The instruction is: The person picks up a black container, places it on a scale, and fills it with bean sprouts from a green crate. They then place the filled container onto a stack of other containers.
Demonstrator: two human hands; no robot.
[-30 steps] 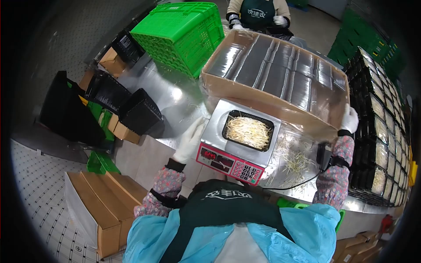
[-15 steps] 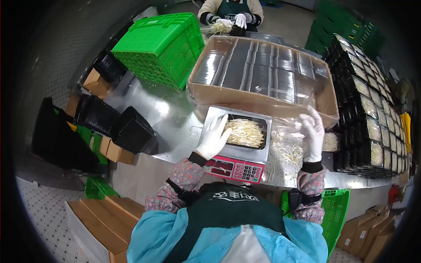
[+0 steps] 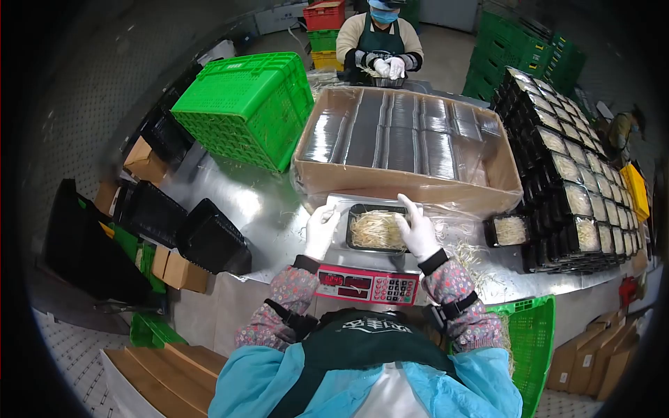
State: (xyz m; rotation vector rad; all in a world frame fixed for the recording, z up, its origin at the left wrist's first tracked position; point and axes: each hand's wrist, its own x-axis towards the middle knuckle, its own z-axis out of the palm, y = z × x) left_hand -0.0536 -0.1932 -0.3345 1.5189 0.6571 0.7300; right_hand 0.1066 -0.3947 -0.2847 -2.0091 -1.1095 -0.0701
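A black tray of bean sprouts (image 3: pixel 375 230) sits on the steel pan of a scale (image 3: pixel 367 285) with a red keypad front. My left hand (image 3: pixel 321 230), in a white glove, grips the tray's left end. My gloved right hand (image 3: pixel 418 231) grips its right end, fingers pointing away from me. Loose sprouts (image 3: pixel 475 255) lie scattered on the steel table (image 3: pixel 268 209) right of the scale.
Behind the scale stands a cardboard box (image 3: pixel 408 182) of clear lids, with an upturned green crate (image 3: pixel 244 104) to its left. Filled trays (image 3: pixel 566 182) are stacked on the right, empty black trays (image 3: pixel 211 242) on the left. A co-worker (image 3: pixel 380 49) stands opposite. A green basket (image 3: pixel 533 341) is at my right hip.
My right hand has come in from the loose sprouts to the tray's right end. My left hand has slid from the sprouts to the left end. My view has shifted back.
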